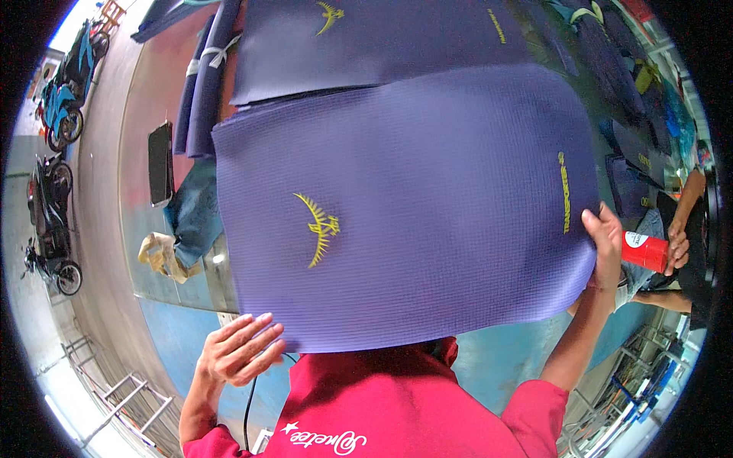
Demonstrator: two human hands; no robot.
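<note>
A large purple fabric panel (443,221) with fine ribbed texture spreads in front of me. It has a yellow winged emblem on its left and yellow lettering along its right side. My right hand (605,240) grips the panel's right edge, thumb on top and the other fingers largely hidden beneath. At the near left corner, my left hand (243,349) has its fingers stretched out, close together, at the panel's edge; its thumb is hidden. Beyond lies another purple panel (412,42) with a similar yellow print, partly covered by the near one.
Left of the panels are rolled purple fabric (210,91) tied with white strips, a black phone-like slab (160,164), blue cloth (195,214) and a crumpled beige piece (162,256). At right, another person's hand (676,248) holds a red cylinder (645,252). Motorbikes (57,221) stand far left.
</note>
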